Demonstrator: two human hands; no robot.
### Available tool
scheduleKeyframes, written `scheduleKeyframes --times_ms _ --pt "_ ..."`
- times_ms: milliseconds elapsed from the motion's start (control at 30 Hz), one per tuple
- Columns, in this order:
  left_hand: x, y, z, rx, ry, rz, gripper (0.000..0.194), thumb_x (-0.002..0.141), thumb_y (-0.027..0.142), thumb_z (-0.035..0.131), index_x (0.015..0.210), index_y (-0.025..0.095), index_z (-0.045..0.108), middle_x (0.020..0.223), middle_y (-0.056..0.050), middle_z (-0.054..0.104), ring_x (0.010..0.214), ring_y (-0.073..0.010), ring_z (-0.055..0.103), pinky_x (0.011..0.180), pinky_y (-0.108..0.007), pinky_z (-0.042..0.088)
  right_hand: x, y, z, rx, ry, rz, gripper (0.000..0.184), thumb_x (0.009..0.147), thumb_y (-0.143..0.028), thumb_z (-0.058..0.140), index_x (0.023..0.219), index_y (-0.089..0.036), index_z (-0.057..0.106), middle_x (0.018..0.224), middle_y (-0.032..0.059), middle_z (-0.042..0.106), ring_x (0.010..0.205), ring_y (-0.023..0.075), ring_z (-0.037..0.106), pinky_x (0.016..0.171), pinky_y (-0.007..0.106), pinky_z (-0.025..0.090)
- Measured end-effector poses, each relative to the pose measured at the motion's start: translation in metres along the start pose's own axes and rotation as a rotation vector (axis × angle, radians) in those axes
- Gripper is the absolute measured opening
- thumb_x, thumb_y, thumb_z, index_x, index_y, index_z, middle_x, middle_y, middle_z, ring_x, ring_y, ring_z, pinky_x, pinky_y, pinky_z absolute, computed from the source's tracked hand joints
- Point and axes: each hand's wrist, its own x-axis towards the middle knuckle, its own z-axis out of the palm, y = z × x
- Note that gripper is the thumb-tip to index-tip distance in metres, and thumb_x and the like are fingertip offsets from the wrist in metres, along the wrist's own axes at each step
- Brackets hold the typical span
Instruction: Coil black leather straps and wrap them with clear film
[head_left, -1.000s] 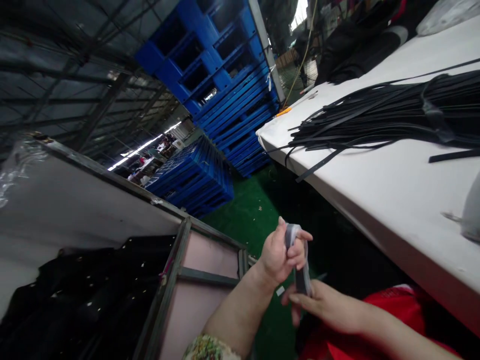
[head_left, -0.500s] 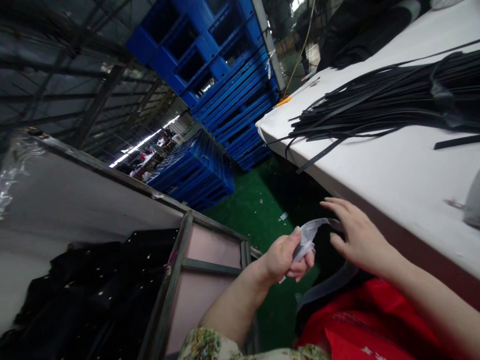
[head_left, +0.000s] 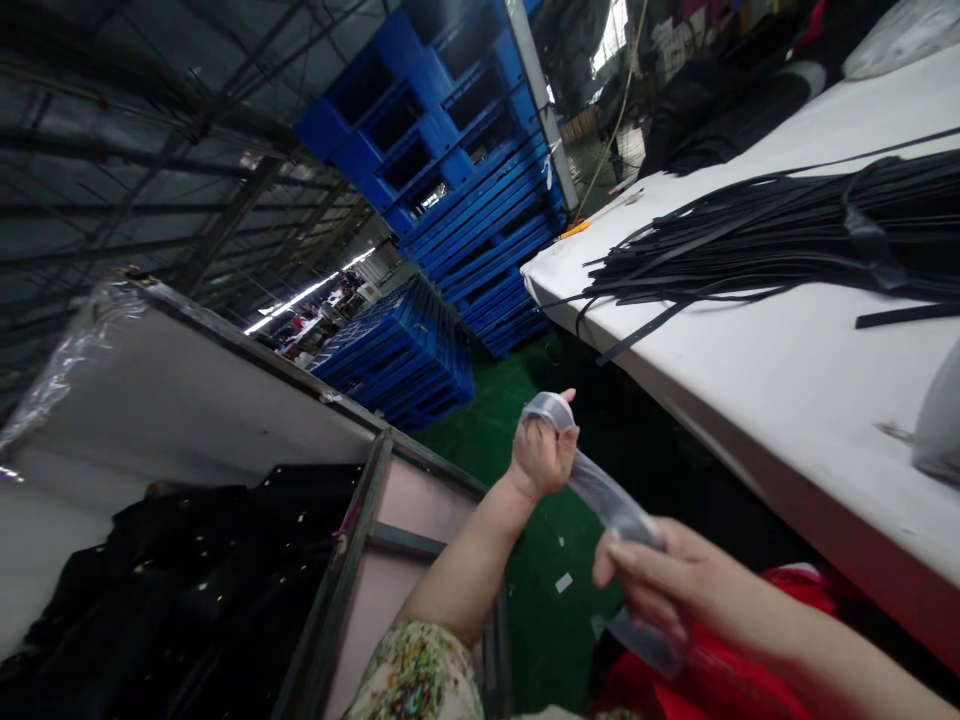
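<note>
A translucent, whitish plastic strip (head_left: 609, 492) runs between my hands. One end loops around the fingers of my left hand (head_left: 541, 455), which is closed on it. Lower and to the right, my right hand (head_left: 664, 575) grips the same strip between thumb and fingers. Below that hand, the strip's tail hangs in front of the red cloth (head_left: 720, 665) at my body. Between the two hands the strip is stretched fairly straight. Its lower end is partly hidden and blurred.
A white table (head_left: 772, 390) on the right carries a tied bundle of black straps (head_left: 765, 235). Stacked blue pallets (head_left: 480, 210) stand ahead. At left, a framed bin (head_left: 247, 385) holds black material (head_left: 187, 580). Paper scraps lie on the green floor (head_left: 536, 640).
My left hand has moved up and left, with the strip now looped around it. My right hand has come down and closed on the strip, pulling it straighter. The view has shifted slightly.
</note>
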Motion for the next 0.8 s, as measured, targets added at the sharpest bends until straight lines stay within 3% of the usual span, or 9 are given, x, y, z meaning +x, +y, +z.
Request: scheduleKeyframes --times_ms 67,133,200,267,333,433,533,700,800 --pt "-0.009 -0.001 0.005 0.202 -0.177 0.145 0.088 0.084 0.082 0.030 0.110 0.007 0.068 0.098 -0.021 0.069 0.100 -0.0343 0.063 0.098 -0.053 0.044 -0.010 -0.026 -0.020 -0.002 0.220 -0.066 0.043 0.088 -0.058 0.061 0.085 -0.015 0.066 0.040 -0.0115 0.030 0.036 0.0059 0.027 0.050 0.023 0.041" --pt "-0.018 0.007 0.012 0.205 -0.375 0.140 0.085 0.083 0.082 0.032 0.097 0.009 0.072 0.090 -0.019 0.070 0.091 -0.0335 0.065 0.090 -0.050 0.048 -0.018 -0.044 -0.045 -0.139 0.406 -0.108 0.045 0.084 -0.061 0.064 0.076 -0.017 0.064 0.037 -0.0105 0.029 0.034 0.0063 0.025 0.046 0.023 0.039" --pt "-0.026 0.018 0.016 -0.016 -0.583 -0.040 0.079 0.086 0.079 0.029 0.081 0.012 0.071 0.065 -0.010 0.063 0.065 -0.0231 0.062 0.071 -0.039 0.052 -0.023 -0.052 -0.068 -0.421 0.544 -0.133 0.047 0.081 -0.064 0.064 0.076 -0.017 0.066 0.044 -0.0035 0.047 0.039 0.0110 0.041 0.049 0.027 0.044" --pt "-0.029 0.028 0.017 -0.425 -0.759 -0.305 0.081 0.089 0.077 0.020 0.073 0.014 0.068 0.044 0.000 0.047 0.041 -0.0135 0.047 0.051 -0.029 0.047 -0.024 -0.050 -0.082 -0.769 0.683 -0.191 0.051 0.081 -0.066 0.062 0.094 -0.017 0.070 0.075 0.0071 0.069 0.066 0.0220 0.063 0.065 0.035 0.054" --pt "-0.029 0.035 0.013 -0.845 -0.843 -0.517 0.083 0.089 0.078 0.018 0.069 0.014 0.066 0.034 0.006 0.033 0.028 -0.0096 0.032 0.038 -0.024 0.040 -0.023 -0.043 -0.086 -1.075 0.766 -0.264 0.060 0.081 -0.063 0.062 0.119 -0.017 0.065 0.112 0.0134 0.069 0.100 0.0316 0.065 0.090 0.046 0.052" --pt "-0.021 0.041 0.004 -1.243 -0.802 -0.682 0.082 0.093 0.072 0.016 0.065 0.012 0.065 0.029 0.008 0.024 0.022 -0.0080 0.020 0.030 -0.022 0.034 -0.018 -0.032 -0.079 -1.248 0.669 -0.285 0.063 0.084 -0.056 0.062 0.134 -0.018 0.055 0.130 0.0142 0.062 0.116 0.0328 0.059 0.102 0.049 0.046" --pt "-0.009 0.048 -0.005 -1.423 -0.697 -0.784 0.087 0.097 0.064 0.005 0.065 0.011 0.066 0.029 0.009 0.020 0.021 -0.0066 0.012 0.028 -0.021 0.033 -0.011 -0.021 -0.069 -1.175 0.524 -0.219 0.052 0.086 -0.049 0.062 0.129 -0.020 0.057 0.123 0.0121 0.066 0.109 0.0306 0.063 0.096 0.045 0.050" --pt "0.013 0.054 -0.017 -1.517 -0.412 -0.771 0.084 0.100 0.057 0.005 0.067 0.010 0.067 0.032 0.011 0.016 0.026 -0.0045 0.003 0.030 -0.017 0.034 0.001 -0.009 -0.067 -0.976 0.484 -0.161 0.043 0.087 -0.042 0.061 0.125 -0.022 0.058 0.114 0.0084 0.069 0.099 0.0280 0.064 0.088 0.040 0.051" --pt "0.030 0.052 -0.030 -1.523 -0.199 -0.714 0.078 0.102 0.054 0.011 0.070 0.009 0.066 0.036 0.012 0.015 0.029 -0.0040 0.004 0.034 -0.015 0.032 0.005 -0.005 -0.069 -0.855 0.484 -0.181 0.046 0.090 -0.049 0.056 0.128 -0.023 0.058 0.109 0.0073 0.068 0.099 0.0271 0.063 0.087 0.038 0.050"
